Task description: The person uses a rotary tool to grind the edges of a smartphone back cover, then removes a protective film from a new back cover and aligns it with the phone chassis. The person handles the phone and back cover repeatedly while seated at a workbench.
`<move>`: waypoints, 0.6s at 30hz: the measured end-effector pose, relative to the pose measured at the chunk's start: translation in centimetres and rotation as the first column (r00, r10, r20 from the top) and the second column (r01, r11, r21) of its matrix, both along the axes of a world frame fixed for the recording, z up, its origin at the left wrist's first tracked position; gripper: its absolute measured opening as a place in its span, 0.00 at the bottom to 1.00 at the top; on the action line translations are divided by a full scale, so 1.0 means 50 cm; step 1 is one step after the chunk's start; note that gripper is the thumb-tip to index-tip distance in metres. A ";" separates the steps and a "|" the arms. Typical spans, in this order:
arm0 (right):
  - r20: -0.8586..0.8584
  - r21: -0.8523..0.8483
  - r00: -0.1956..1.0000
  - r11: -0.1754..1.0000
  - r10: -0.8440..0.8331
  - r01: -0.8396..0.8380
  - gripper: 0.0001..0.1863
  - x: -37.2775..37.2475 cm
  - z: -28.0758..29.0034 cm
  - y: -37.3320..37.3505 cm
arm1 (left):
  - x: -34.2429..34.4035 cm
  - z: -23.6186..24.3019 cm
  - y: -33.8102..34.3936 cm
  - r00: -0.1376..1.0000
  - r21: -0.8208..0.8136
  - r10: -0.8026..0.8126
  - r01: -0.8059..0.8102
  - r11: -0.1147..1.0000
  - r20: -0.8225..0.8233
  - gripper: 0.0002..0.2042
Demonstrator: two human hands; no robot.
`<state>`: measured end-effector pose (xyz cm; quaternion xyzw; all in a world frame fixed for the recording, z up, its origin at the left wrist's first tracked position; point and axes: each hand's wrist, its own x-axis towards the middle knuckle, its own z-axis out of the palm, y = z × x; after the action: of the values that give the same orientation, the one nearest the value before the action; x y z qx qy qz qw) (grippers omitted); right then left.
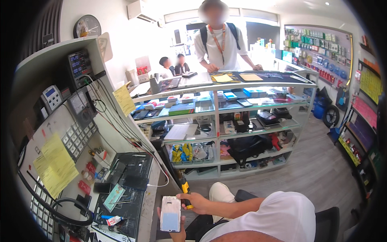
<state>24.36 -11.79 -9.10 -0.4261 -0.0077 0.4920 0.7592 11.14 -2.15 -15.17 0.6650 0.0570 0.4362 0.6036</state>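
My left hand (180, 234) cradles a smartphone (171, 213) from below, fingers showing along its sides. The phone is held upright, its facing side pale pinkish above and light blue below; whether this is screen or back I cannot tell. My right hand (196, 201) is closed round a yellow and black screwdriver (185, 188), its slim end pointing up and away. The right fingers are beside the phone's upper right edge. To the left, a black work mat (135, 201) carries tweezers (121, 201), a teal card-like piece (114, 197) and a small white tube (114, 220).
A glass display counter (217, 133) with packed shelves stands ahead. Behind it a person (221, 44) rests both hands on top; two more sit farther back. Cables (121, 131) hang from a power supply (78, 66) at left. A black chair (328, 226) is at right.
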 end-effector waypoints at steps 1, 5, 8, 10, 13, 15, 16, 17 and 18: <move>-0.010 -0.012 1.000 1.000 -0.012 0.012 0.12 -0.004 -0.006 -0.017 | 0.008 0.013 -0.016 0.993 -0.066 -0.034 0.041 0.997 0.110 0.54; -0.059 0.015 0.995 0.997 -0.079 0.080 0.12 -0.007 -0.025 -0.077 | 0.044 0.064 -0.065 0.973 -0.136 -0.137 0.164 0.977 0.186 0.58; -0.098 0.004 0.987 0.992 -0.126 0.127 0.13 -0.018 -0.032 -0.112 | 0.034 0.077 -0.098 0.937 -0.362 -0.341 0.345 0.866 0.077 0.55; -0.063 0.031 0.989 0.991 -0.132 0.134 0.15 -0.026 -0.026 -0.133 | 0.032 0.075 -0.110 0.950 -0.263 -0.307 0.311 0.913 0.057 0.51; -0.001 0.011 0.992 0.992 -0.128 0.128 0.18 -0.036 -0.013 -0.158 | 0.031 0.073 -0.110 0.981 -0.089 -0.157 0.168 0.982 0.116 0.48; 0.040 -0.008 0.992 0.993 -0.118 0.119 0.20 -0.035 -0.006 -0.169 | 0.027 0.082 -0.097 0.980 -0.125 -0.102 0.124 0.984 0.170 0.47; 0.055 -0.022 0.992 0.993 -0.112 0.113 0.21 -0.031 -0.005 -0.173 | 0.022 0.089 -0.088 0.968 -0.131 -0.093 0.126 0.983 0.231 0.46; 0.049 -0.055 0.994 0.994 -0.095 0.098 0.22 -0.027 -0.006 -0.176 | 0.016 0.097 -0.076 0.967 -0.151 -0.093 0.131 0.980 0.238 0.47; 0.060 -0.054 0.994 0.994 -0.096 0.099 0.21 -0.020 -0.009 -0.176 | 0.006 0.106 -0.065 0.969 -0.216 -0.094 0.144 0.966 0.227 0.49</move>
<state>23.34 -20.60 -9.54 -0.4611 0.0053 0.4418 0.7695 11.46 -5.40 -9.88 0.5415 0.0016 0.4588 0.7045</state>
